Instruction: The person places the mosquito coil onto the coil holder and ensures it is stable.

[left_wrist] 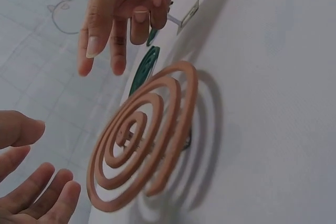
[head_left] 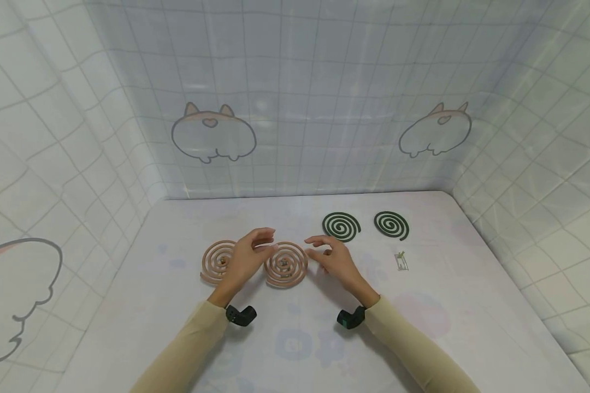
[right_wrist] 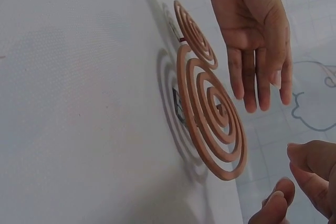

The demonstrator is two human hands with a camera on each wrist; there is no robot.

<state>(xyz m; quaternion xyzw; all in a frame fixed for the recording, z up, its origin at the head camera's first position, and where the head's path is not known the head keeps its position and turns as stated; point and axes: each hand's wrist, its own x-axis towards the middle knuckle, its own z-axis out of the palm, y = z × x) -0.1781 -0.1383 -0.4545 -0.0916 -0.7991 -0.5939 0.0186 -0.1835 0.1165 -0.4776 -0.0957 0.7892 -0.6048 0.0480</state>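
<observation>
A brown mosquito coil (head_left: pixel 286 265) lies level between the two hands, raised off the table on a small metal stand (right_wrist: pixel 178 106). My left hand (head_left: pixel 248 254) hovers at its left side, fingers spread and holding nothing. On the opposite side my right hand (head_left: pixel 335 261) is just off the rim, thumb and forefinger apart, the other fingers loosely bent. A second brown mosquito coil (head_left: pixel 211 262), also propped above the table, is partly covered by the left hand and wrist in the head view. Both hands show free of the coil in the left wrist view.
Two green mosquito coils, one nearer (head_left: pixel 341 227) and one farther right (head_left: pixel 391 225), lie toward the back of the table (head_left: pixel 295 355). A small metal stand (head_left: pixel 401 261) sits in front of them at right. Cloth walls (head_left: pixel 324 109) enclose the back and sides.
</observation>
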